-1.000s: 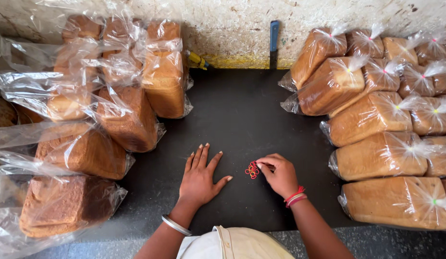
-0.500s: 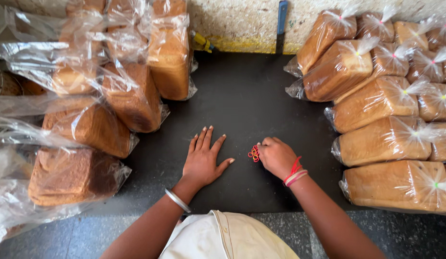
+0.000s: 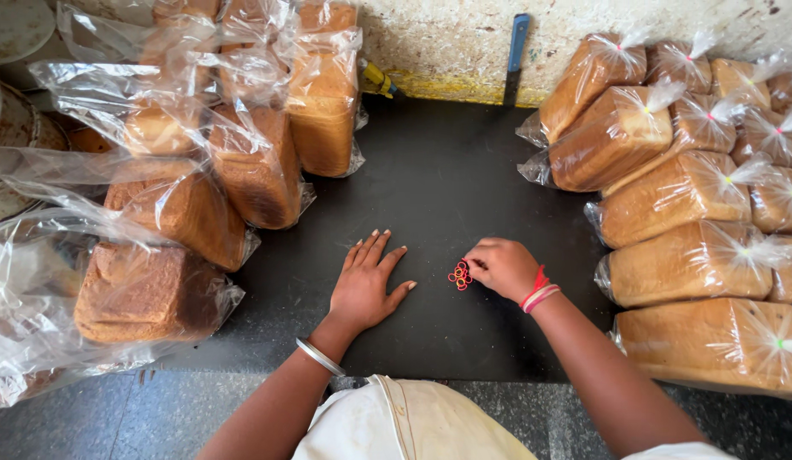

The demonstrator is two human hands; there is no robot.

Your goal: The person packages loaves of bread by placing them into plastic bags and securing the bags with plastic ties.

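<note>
My left hand (image 3: 367,285) lies flat and open on the black counter (image 3: 447,179), near its front edge. Just beside it, my right hand (image 3: 502,267) is curled, fingertips pinching the small red rubber bands (image 3: 460,275) there.

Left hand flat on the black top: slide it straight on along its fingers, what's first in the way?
The left hand points up and slightly right across the bare black top. That line looks free up to the wall. The bagged loaves probably lie just left of it.
</note>
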